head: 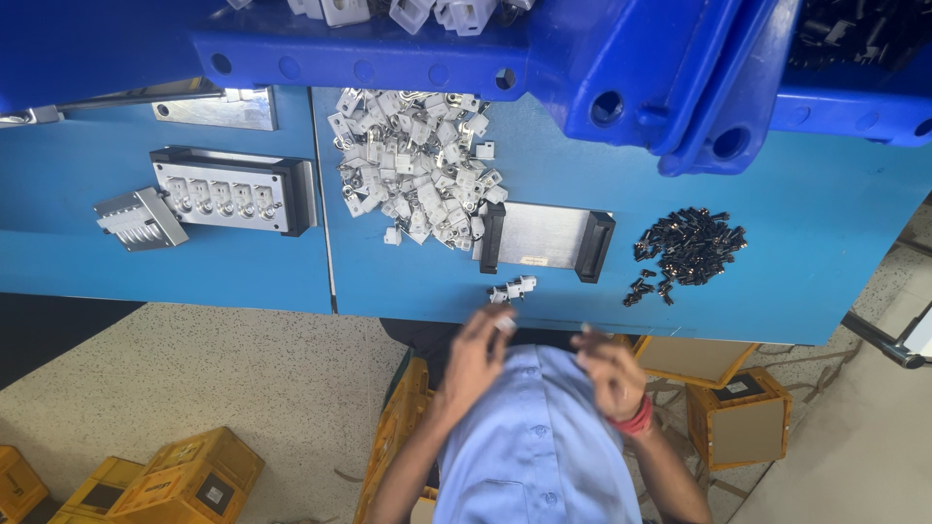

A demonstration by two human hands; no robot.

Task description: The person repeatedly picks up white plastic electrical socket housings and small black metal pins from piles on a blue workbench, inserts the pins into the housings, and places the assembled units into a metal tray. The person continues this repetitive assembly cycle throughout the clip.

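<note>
Over the near edge of the blue table (194,272), both hands are raised in front of the light blue shirt (529,427). Left hand (476,354) is curled, fingertips pinching a small white part (506,325) at the table edge. Right hand (612,374) is also curled, fingers pressed together; motion blur, so I cannot tell what it pinches, if anything. Red band (636,419) on that wrist.

Two small white assembled pieces (513,288) lie on the table just ahead of the left hand. Pile of white and metal parts (417,165) sits further back, touching the left end of a metal plate with black end blocks (544,236). Heap of small black parts (684,247) lies to the right, well apart from the white pile.

Judgement: keep both hands close together and steady, grip the white part by its edges so the mating face stays visible, elbows tucked in.

Forearms come up from below, converging, wrists bent inward.
</note>
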